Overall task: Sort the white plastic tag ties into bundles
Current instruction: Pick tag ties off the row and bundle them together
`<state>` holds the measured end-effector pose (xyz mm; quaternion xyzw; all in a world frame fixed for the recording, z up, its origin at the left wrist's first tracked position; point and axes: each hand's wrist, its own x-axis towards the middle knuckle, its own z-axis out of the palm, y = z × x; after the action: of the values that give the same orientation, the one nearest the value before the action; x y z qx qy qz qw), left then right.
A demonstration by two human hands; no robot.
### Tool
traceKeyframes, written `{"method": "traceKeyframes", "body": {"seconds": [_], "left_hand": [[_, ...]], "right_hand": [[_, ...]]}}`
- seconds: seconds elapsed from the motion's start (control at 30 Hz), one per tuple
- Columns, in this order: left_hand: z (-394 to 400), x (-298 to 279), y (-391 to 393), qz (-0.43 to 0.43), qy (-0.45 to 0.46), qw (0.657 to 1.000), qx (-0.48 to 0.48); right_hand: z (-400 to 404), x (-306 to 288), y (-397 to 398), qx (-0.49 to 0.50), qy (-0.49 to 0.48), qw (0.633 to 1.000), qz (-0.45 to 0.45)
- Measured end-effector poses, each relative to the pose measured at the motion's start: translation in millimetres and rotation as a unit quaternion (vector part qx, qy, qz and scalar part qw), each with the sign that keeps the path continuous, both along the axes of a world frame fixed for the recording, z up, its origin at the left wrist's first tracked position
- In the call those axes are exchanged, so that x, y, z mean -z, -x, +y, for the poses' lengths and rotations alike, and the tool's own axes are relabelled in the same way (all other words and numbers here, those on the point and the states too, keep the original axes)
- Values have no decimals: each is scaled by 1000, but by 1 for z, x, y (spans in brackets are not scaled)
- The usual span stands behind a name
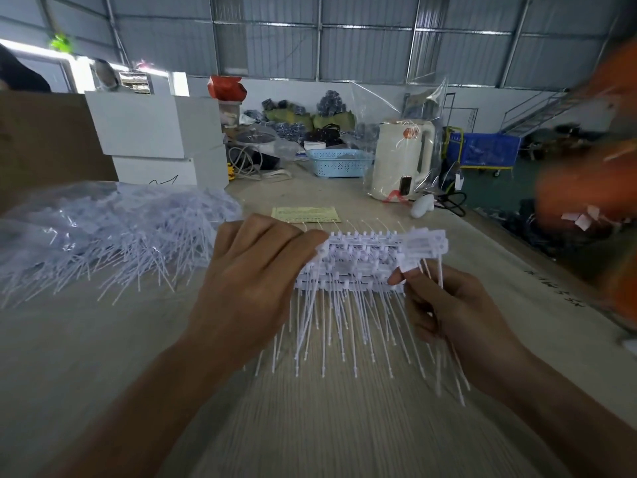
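The left hand (255,270) gripped the stacked white plastic tag ties (348,263), heads level, tails toward the person, while the right hand (448,305) pinched a few at the stack's right end.

— What colour are the tag ties (348,267) between the hands?
— White, like the heap (113,232) left of them.
— Beyond them?
— Yellow paper (306,214), a pale blue lattice-patterned basket (339,162).
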<state>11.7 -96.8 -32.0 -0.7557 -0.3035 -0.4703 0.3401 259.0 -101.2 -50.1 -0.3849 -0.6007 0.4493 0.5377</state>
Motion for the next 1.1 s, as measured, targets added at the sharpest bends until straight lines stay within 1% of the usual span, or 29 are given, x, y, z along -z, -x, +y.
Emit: {"method": "traceKeyframes", "body": {"seconds": [0.13,0.27,0.4,0.63,0.77,0.93,1.03,1.1], "left_hand": [[1,-1,1,-1,1,1000,-1],[1,-1,1,2,0,1000,-4],[0,0,1,3,1,1000,-6],[-1,0,1,4,2,1000,-12],[-2,0,1,3,9,1000,-11],[-3,-2,3,1,18,1000,-6],[-5,-2,2,4,41,999,-13],[-7,-3,2,5,48,999,-11]], "right_hand": [[-1,-2,0,4,-21,999,39],[-2,-7,-2,-6,-64,995,80],[-3,-8,-5,-26,-50,993,104],[-1,-8,-10,-14,-35,996,76],[1,-9,-10,-42,-6,996,74],[0,-5,-5,-34,-8,999,35],[-1,-7,-7,-40,-2,998,50],[-1,-10,-12,-49,4,996,79]]}}
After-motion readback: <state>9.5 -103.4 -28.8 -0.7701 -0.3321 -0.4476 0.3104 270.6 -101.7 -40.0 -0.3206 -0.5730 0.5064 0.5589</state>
